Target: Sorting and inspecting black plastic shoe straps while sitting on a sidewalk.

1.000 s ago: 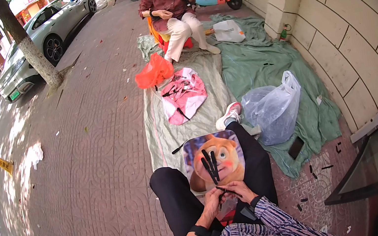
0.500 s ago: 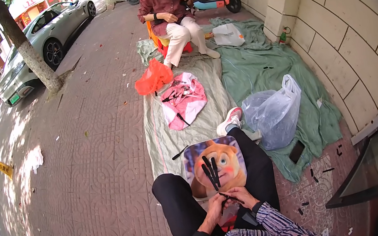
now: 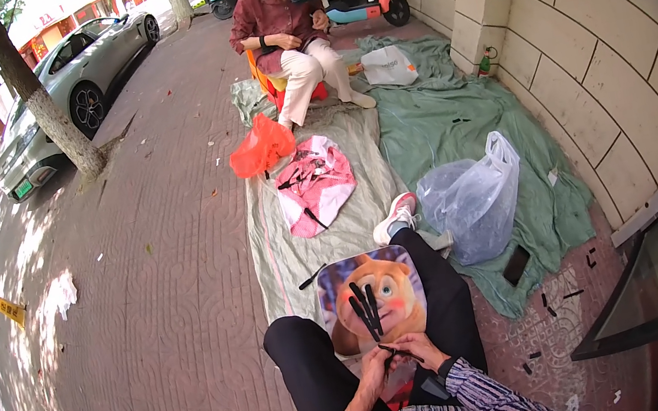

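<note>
In front of my waist, my left hand and my right hand are close together, fingers closed on a thin black strip that runs between them. The strip is too small for me to tell its exact kind. Just beyond my fingers, a square board with a cartoon animal picture rests across my legs. Several similar black strips lie on it in a loose fan. Something red shows below my hands, mostly hidden.
Another person sits ahead on a low seat. Between us are a pink-white bag with black pieces and a red plastic bag. To the right lie a clear plastic bag, a phone and a green cloth, near a wall.
My hands stay together at the strip, with only small finger movement. The view has shifted slightly. The person opposite has lowered a hand from near the head.
</note>
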Tool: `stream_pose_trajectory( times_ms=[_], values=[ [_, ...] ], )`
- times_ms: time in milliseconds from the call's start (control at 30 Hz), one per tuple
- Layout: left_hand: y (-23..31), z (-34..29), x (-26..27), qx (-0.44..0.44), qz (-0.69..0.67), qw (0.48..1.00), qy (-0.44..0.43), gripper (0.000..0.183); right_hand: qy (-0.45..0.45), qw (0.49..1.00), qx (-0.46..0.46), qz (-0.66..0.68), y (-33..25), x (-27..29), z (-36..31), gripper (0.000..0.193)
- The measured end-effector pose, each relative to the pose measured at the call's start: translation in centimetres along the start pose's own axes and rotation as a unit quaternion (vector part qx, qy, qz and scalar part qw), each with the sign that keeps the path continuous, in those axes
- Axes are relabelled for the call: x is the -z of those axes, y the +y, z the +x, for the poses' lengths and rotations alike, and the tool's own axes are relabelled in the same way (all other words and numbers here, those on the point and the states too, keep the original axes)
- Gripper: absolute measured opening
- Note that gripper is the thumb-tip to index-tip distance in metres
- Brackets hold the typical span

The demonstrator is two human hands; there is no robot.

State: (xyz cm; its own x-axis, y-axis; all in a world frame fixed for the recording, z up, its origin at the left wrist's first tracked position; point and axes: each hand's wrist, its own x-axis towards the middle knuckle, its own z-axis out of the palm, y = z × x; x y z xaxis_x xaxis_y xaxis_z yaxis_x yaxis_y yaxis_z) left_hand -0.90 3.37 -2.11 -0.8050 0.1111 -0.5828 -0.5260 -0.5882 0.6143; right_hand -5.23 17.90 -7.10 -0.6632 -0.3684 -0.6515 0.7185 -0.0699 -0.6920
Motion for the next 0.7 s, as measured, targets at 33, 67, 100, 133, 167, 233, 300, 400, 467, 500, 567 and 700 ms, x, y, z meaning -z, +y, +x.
stream_pose_trajectory(
  times_ms=[33, 67, 100, 133, 167, 233, 300, 400, 467, 500, 567, 700],
  values=[
    [0.0, 0.1, 0.1, -0.001, 0.002, 1.000, 0.000, 0.014, 0.005, 1.000, -0.004, 0.002, -0.1, -0.2, -0.1, 0.017],
    [-0.1, 0.1, 0.2, 0.005, 0.011, 1.000, 0.001, 0.014, 0.004, 1.000, -0.002, 0.003, -0.3, -0.3, -0.3, 0.017],
    [-0.3, 0.1, 0.3, 0.013, 0.020, 1.000, 0.002, 0.014, 0.004, 1.000, -0.006, 0.013, -0.4, -0.2, -0.5, 0.016],
    [-0.4, 0.2, 0.5, 0.013, 0.022, 1.000, 0.002, 0.014, 0.004, 1.000, -0.011, 0.023, -0.4, -0.2, -0.6, 0.016],
    [-0.5, 0.3, 0.7, 0.013, 0.024, 1.000, -0.002, 0.014, 0.004, 1.000, -0.010, 0.024, -0.5, -0.4, -0.5, 0.016],
    [-0.4, 0.2, 0.4, 0.016, 0.027, 0.999, -0.008, 0.014, -0.009, 1.000, -0.011, 0.024, -0.4, -0.2, -0.4, 0.016],
    [-0.1, 0.0, 0.3, 0.005, 0.030, 1.000, 0.001, 0.018, -0.007, 1.000, -0.003, 0.009, -0.2, -0.2, -0.3, 0.016],
    [-0.4, 0.3, 0.6, 0.005, 0.044, 0.999, -0.004, 0.019, -0.002, 1.000, -0.005, 0.004, -0.2, 0.0, -0.2, 0.017],
    [-0.7, 0.5, 1.0, 0.005, 0.039, 0.999, -0.005, 0.017, 0.002, 1.000, -0.014, 0.014, -0.3, -0.1, -0.2, 0.017],
    [-0.7, 0.5, 0.8, 0.006, 0.034, 0.999, -0.010, 0.015, -0.007, 1.000, -0.005, -0.001, -0.1, 0.2, 0.1, 0.018],
    [-0.7, 0.4, 0.7, 0.004, 0.034, 0.999, -0.011, 0.015, -0.014, 1.000, 0.006, -0.016, 0.6, 0.7, 0.4, 0.018],
    [-0.3, 0.2, 0.5, -0.004, 0.032, 0.999, -0.006, 0.015, -0.026, 0.999, 0.023, 0.003, 0.4, 0.4, 0.0, 0.020]
  ],
)
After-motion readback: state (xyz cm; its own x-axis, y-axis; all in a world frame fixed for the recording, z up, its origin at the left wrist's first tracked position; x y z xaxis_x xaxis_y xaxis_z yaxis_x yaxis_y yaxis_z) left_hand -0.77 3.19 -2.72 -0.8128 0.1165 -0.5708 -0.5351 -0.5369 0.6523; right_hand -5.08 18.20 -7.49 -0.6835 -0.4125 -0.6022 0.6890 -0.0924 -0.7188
